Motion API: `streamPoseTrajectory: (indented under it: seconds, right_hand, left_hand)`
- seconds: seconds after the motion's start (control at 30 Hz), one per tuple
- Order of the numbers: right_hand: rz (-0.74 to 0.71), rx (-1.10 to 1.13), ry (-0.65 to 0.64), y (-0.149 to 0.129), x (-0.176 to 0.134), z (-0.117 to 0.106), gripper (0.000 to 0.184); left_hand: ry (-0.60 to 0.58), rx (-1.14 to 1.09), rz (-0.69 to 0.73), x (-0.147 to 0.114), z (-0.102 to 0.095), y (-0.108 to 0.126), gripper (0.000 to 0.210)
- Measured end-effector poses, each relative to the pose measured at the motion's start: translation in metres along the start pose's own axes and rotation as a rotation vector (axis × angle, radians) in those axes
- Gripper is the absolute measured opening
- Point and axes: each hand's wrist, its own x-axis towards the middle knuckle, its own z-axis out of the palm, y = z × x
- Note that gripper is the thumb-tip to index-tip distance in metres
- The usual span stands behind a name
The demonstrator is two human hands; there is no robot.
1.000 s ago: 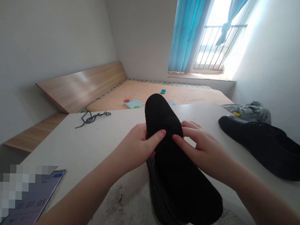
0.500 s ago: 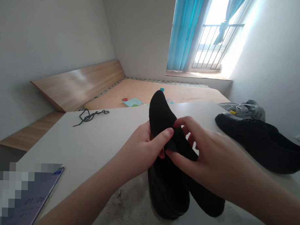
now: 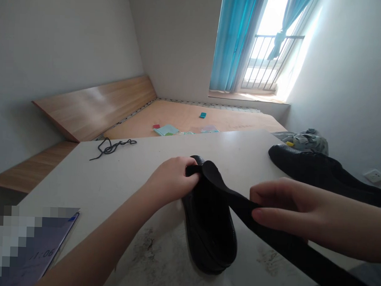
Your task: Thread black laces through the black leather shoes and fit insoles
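Over the near shoe's point(image 3: 211, 227) opening, a black insole point(image 3: 302, 254) slants across from the right hand.
The shoe sits on the table point(image 3: 152, 166), long axis running away from the person; the insole's far end hangs over the front of the opening and its length trails off to the near right, askew to the shoe. The right hand point(image 3: 288, 202) grips its middle between thumb and fingers; the left hand point(image 3: 173, 178), nearer the toe, pinches a black flap point(image 3: 193, 170), likely the tongue.

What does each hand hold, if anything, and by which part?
Right hand: the insole, partway along its length. Left hand: something black at the nearer shoe; what exactly, unclear.
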Motion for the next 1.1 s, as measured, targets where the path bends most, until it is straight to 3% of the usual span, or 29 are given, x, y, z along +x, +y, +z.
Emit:
streamPoseTrajectory:
  seconds: [0.13, 0.27, 0.4, 0.57, 0.7, 0.8, 0.97, 1.1]
  right_hand:
    - [0.162, 0.164, -0.178, -0.003, -0.002, 0.007, 0.051]
    - [0.09, 0.116, -0.198, -0.013, 0.005, 0.011, 0.031]
    - [-0.026, -0.06, -0.241, -0.03, 0.017, 0.011, 0.026]
    - [-0.128, -0.459, -0.313, -0.065, 0.035, 0.015, 0.024]
    - [-0.132, -0.716, -0.337, -0.085, 0.04, 0.023, 0.025]
    - [-0.134, -0.75, -0.361, -0.086, 0.038, 0.02, 0.028]
    - [-0.199, -0.75, -0.21, -0.077, 0.033, 0.004, 0.027]
    - [-0.287, -0.708, -0.019, -0.072, 0.032, 0.017, 0.026]
  left_hand:
    - [0.051, 0.021, -0.08, 0.003, -0.002, 0.001, 0.018]
    - [0.069, 0.054, -0.061, 0.002, -0.002, 0.0, 0.02]
    - [0.052, 0.059, -0.018, 0.001, -0.004, 0.0, 0.02]
    - [0.027, 0.053, 0.004, 0.0, -0.007, 0.0, 0.019]
    - [-0.002, 0.062, -0.011, 0.0, -0.009, 0.001, 0.018]
    - [-0.013, 0.057, -0.006, 0.0, -0.009, 0.001, 0.018]
    - [-0.003, 0.033, 0.011, 0.0, -0.009, -0.001, 0.019]
    - [-0.015, -0.01, 0.024, 0.0, -0.008, -0.002, 0.018]
